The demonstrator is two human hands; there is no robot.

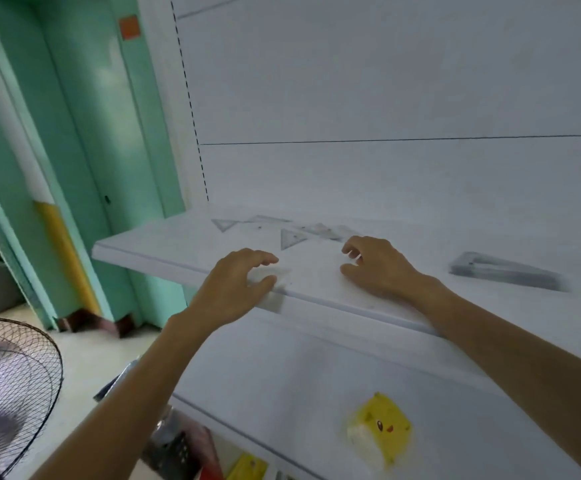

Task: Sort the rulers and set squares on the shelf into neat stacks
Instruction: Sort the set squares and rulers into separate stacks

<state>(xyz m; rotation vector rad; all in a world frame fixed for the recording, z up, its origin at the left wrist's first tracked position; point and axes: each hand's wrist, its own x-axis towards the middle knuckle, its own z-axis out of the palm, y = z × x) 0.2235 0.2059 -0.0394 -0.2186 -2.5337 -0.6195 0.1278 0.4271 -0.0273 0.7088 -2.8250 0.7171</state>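
1. While the left hand (235, 284) curls its thumb and fingers round what looks like a clear piece (275, 296) at the front lip of the shelf (164, 252), the safest course, I judge, is to lift that piece free of the edge before carrying it. It overhangs there and could slip down.
2. The right hand (377, 265) hangs just above the board with its fingers loosely bent and the thumb apart from them. Nothing shows between them, so this hand would serve best by gathering the nearest loose triangle.
3. Clear plastic on white is hard to read. Each piece is better slid to the lip with a fingertip than grabbed from above.
4. Like should go with like, with long edges and right angles lined up before each piece is laid down.
5. Loose set squares lie towards the back of the shelf:
   - A small triangle (225, 224) is at the left.
   - Another triangle (291, 238) lies just beyond both hands' fingertips.
   - An overlapping cluster (322, 231) sits behind the right hand.
   - All are transparent, faintly grey and flat on the board, and blur hides their markings.
6. A grey stack (503, 271) lies well apart to the right, already piled. It is probably where the pieces should go, though I cannot tell whether it holds rulers or set squares.
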